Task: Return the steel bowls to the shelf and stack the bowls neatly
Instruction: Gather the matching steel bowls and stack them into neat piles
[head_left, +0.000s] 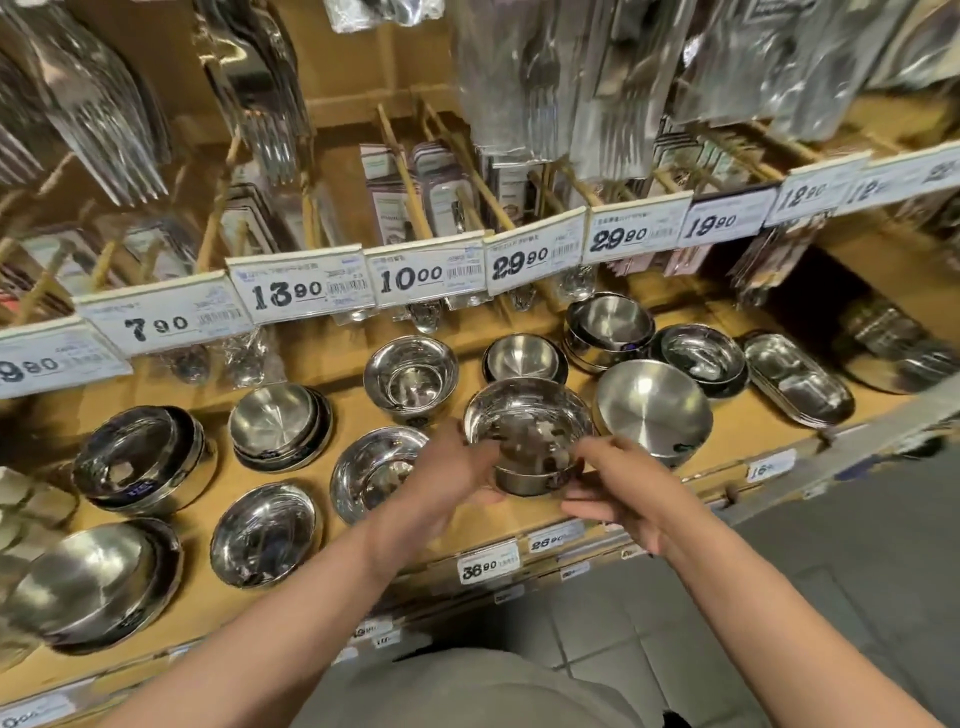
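Both hands gripped a small stack of steel bowls (527, 441) above the shelf (467, 540): left hand (457, 478) and right hand (623, 493) curled round its sides.

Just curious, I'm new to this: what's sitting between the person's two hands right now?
In the head view, a small stack of shiny steel bowls sits between the left hand and right hand, which grip it from either side above the wooden shelf.

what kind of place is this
Most likely a shop's kitchenware aisle: printed price tags line the shelf edge, packaged cutlery hangs above, and stacks of steel bowls sit on display, one held by both hands.
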